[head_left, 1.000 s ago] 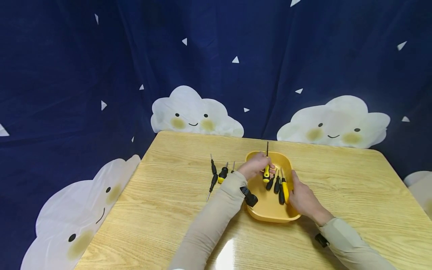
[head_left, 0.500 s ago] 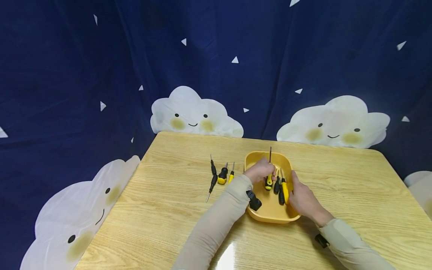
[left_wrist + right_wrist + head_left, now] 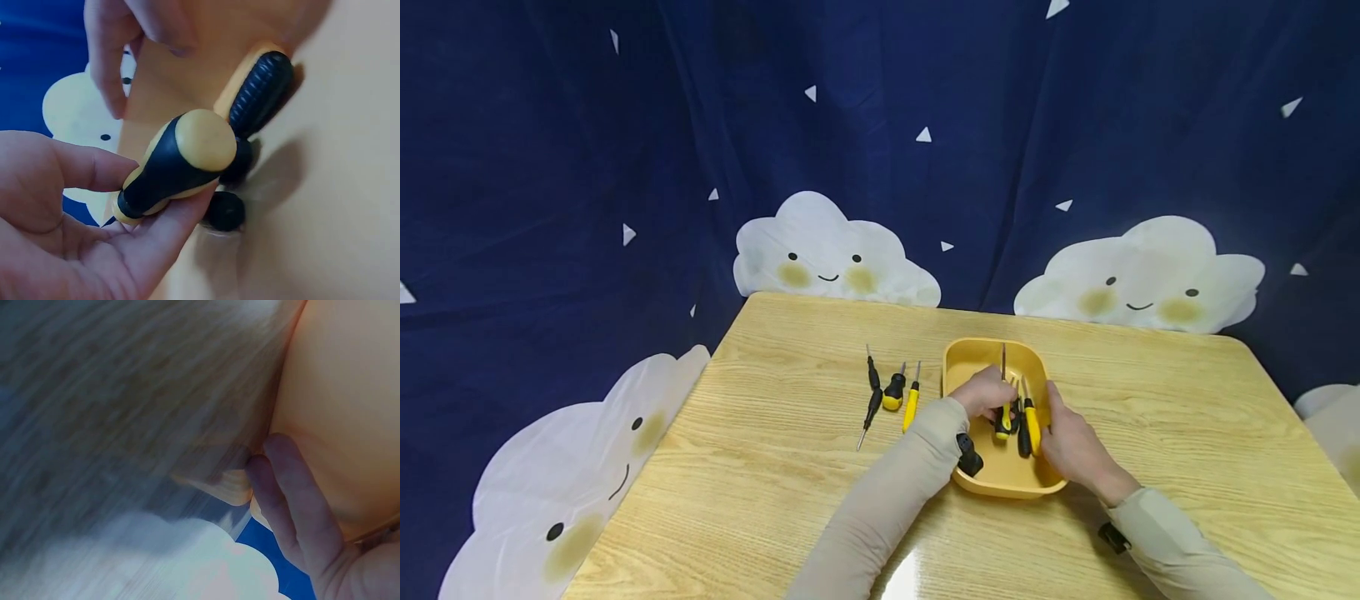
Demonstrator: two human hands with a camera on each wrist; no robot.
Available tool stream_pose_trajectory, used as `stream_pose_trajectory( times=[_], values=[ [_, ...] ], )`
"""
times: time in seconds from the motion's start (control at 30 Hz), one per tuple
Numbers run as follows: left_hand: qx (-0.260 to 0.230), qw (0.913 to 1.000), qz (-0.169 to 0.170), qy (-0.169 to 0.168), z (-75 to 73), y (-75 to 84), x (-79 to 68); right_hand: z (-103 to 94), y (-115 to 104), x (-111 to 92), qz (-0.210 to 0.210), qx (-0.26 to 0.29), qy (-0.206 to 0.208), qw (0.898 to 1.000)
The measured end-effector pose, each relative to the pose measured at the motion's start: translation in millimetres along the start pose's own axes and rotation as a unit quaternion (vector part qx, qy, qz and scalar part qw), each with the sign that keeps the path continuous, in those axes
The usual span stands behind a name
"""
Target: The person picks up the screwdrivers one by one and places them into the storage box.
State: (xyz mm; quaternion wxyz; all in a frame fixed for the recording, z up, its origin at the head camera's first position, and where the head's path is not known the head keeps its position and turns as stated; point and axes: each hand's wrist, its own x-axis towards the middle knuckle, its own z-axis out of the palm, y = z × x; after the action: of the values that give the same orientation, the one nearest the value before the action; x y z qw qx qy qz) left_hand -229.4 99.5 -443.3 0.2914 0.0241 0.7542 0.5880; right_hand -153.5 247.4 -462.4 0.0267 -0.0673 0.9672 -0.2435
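Observation:
My left hand (image 3: 983, 392) grips a black-and-yellow screwdriver (image 3: 1003, 427) inside a yellow-orange plastic bin (image 3: 1000, 488). Its shaft points to the far side. In the left wrist view the screwdriver's rounded handle (image 3: 181, 153) lies between thumb and fingers, its yellow end towards the camera. My right hand (image 3: 1078, 446) holds the bin's right wall; in the right wrist view its fingers (image 3: 306, 506) press along the outside. Just right of the held screwdriver, a black-handled screwdriver (image 3: 1024, 437) and a yellow-handled one (image 3: 1032, 427) lie in the bin. Other black handles there are partly hidden.
On the wooden table (image 3: 760, 500) left of the bin lie a slim yellow screwdriver (image 3: 912, 408), a stubby black-and-yellow screwdriver (image 3: 893, 392) and two black screwdrivers (image 3: 873, 407) end to end. A dark blue curtain (image 3: 865, 125) with clouds hangs behind the table.
My left hand has moved down and slightly right, lowering the screwdriver further into the bin. The slim yellow screwdriver on the table has come out from behind the forearm. My right hand stays put.

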Motion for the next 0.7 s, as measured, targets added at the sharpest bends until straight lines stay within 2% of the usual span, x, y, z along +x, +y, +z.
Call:
stream_pose_trajectory(
  times=[0.23,0.47,0.57,0.7],
  values=[
    [0.075,0.9955,-0.018,0.055,1.4,1.2,-1.7,-0.9,-0.5,-0.8,-0.002,-0.003,-0.002,1.000],
    [0.179,0.9797,-0.013,0.089,1.0,2.0,1.2,-0.7,0.6,-0.6,-0.013,-0.009,0.010,1.000],
    [0.203,0.9741,-0.020,0.099,1.9,1.9,3.4,-0.8,1.0,-0.1,-0.019,-0.013,0.016,1.000],
    [0.213,0.9712,-0.027,0.102,3.0,1.9,5.2,-1.1,0.9,-0.3,-0.016,-0.009,0.012,1.000]
  ],
)
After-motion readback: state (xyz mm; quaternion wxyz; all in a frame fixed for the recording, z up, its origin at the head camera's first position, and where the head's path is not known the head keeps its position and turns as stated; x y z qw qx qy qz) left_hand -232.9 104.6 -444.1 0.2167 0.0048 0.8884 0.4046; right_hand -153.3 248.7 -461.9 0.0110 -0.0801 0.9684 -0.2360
